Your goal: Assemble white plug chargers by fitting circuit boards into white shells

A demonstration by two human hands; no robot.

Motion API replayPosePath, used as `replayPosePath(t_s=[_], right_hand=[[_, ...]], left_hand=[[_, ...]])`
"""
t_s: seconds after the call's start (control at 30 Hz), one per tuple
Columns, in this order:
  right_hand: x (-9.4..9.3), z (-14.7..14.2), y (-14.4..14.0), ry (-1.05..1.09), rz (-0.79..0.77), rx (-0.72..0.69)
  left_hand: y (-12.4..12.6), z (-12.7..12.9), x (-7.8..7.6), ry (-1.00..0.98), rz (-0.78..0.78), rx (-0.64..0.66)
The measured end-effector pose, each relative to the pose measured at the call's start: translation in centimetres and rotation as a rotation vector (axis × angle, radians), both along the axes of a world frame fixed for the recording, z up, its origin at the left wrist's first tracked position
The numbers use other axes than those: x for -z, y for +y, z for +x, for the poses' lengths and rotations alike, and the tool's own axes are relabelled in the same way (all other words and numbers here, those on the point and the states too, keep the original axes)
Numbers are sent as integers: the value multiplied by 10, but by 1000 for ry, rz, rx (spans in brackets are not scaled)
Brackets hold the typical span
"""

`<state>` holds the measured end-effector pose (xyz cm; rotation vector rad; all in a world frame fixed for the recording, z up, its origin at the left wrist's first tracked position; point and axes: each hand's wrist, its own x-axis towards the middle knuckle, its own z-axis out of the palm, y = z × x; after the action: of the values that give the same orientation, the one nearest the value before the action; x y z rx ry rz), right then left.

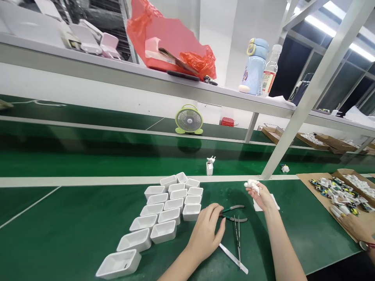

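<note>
My right hand (265,198) is raised over the mat, its fingers closed around a small bunch of white plastic parts (252,185) whose exact kind I cannot make out. My left hand (206,230) hovers beside the rows of white open plastic housings (164,231), thumb apart from the bent fingers, with nothing visible in it. Just past its fingertips lie green-handled pliers (234,219), their head partly hidden. Metal tweezers (238,240) and a white flat strip-like tool (233,258) lie close by. Under my right hand is a white paper-like piece (274,203).
At right, a co-worker's hand (353,226) touches small assemblies on cardboard (319,203). A white housing with a plug (209,168) stands on the conveyor (131,166). A slanted post (316,86) rises at right; a green fan (189,120) stands behind.
</note>
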<state>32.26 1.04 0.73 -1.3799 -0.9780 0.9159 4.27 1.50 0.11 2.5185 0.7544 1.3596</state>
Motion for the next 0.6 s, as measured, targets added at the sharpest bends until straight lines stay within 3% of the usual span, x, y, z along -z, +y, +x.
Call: replayPosePath(t_s=[0.27,0.6], right_hand=[[12,-18,11,448,249,-71],[16,-22,15,607,349,31]], left_hand=[[-1,2,8,15,34,-12],[-12,2,17,84,-52,35]])
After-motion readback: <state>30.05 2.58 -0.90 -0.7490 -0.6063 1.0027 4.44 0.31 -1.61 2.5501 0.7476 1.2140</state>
